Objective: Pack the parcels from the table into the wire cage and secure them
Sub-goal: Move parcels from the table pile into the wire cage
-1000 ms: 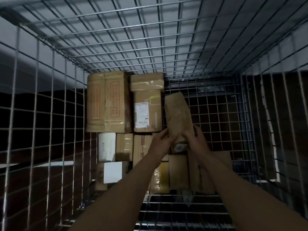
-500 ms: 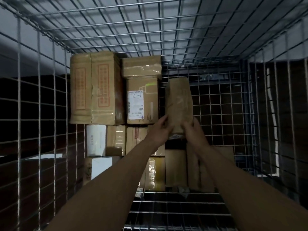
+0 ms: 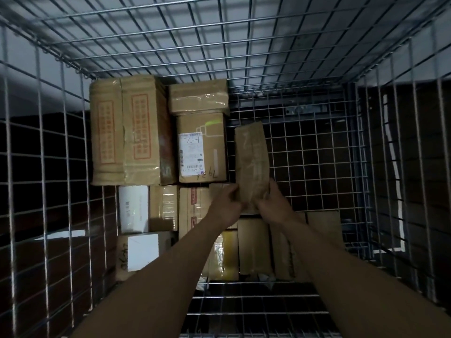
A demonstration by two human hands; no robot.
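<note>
Held item: slim tan paper-wrapped parcel [image 3: 252,162] with glossy clear tape down its face and faint scribble near the top. It stood on end inside the grey wire cage [image 3: 317,147], in front of the back wall and roughly mid-width. Its left edge sat just beside the brown carton with the white shipping label [image 3: 202,147]; couldn't tell whether they touched. The hands hid its bottom end, so couldn't tell if it rested on the lower row of brown parcels [image 3: 253,247] beneath.

Left hand [image 3: 225,203]: fingers curled round the parcel's lower left edge.
Right hand [image 3: 273,206]: fingers wrapped over the lower right edge, fingertips [image 3: 269,191] lying on the front face.
Both hands gripped it, with both forearms reaching in from the cage's near edge.

The back-left corner of the cage held a large tan carton with red printed grids [image 3: 131,132]. The labelled carton stood against its right side, with a small taped brown box [image 3: 199,98] on top. Below those sat a white box [image 3: 133,208] at the left wall and more taped cartons beside it.
</note>
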